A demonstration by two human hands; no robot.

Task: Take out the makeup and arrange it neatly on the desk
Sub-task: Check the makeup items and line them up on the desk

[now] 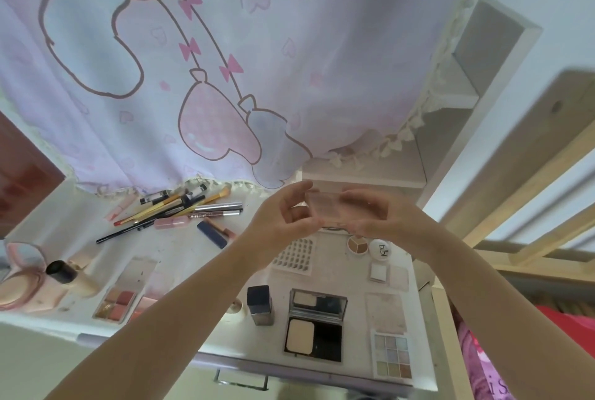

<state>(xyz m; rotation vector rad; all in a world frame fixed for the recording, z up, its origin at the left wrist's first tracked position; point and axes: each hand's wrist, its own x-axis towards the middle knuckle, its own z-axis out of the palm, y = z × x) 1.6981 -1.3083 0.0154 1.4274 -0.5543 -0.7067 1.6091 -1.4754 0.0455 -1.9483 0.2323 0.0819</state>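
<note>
Cluttered white desk [180, 258], curtain behind. I hold a clear pink palette [325, 206] above it, left hand [283, 222] and right hand [376, 216] pinching ends; I'd set it square beside the round compact [357, 244], far right.

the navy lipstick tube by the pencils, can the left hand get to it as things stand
Probably not at once: the left hand and right hand both hold a clear pink palette. The navy lipstick tube lies uncovered beside it.
</note>
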